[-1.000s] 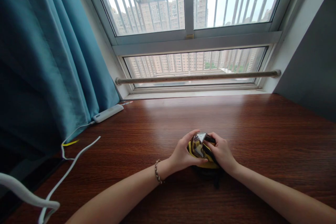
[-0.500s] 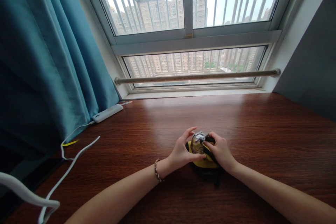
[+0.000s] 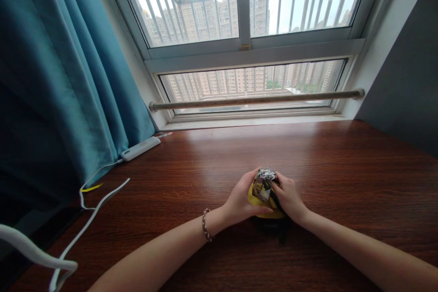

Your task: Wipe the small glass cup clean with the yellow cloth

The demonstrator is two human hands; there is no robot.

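A small yellow-and-black soft pouch (image 3: pixel 253 200) rests on the wooden table below the window. Out of its top shows a shiny, crinkled foil-like packet (image 3: pixel 263 182), silver and brownish gold; its exact kind is unclear. My left hand (image 3: pixel 240 197) is curved around the pouch's left side, thumb along the front and fingers behind, partly hidden. On the other side my right hand (image 3: pixel 289 198) grips the black edge of the pouch, with fingertips close to the packet. Dark straps or fabric lie under the pouch on the tabletop.
Brown wooden table (image 3: pixel 191 159) spreads around both hands. A white power strip (image 3: pixel 141 148) lies at the left by the blue curtain (image 3: pixel 85 77). White cables (image 3: pixel 92 223) run along the left edge, near a yellow strip (image 3: pixel 92 187). A metal rail (image 3: pixel 256 100) crosses the window.
My left hand has moved slightly right and closed in from around the packet onto the yellow pouch. The packet has shifted and turned a little. My right hand keeps its hold.
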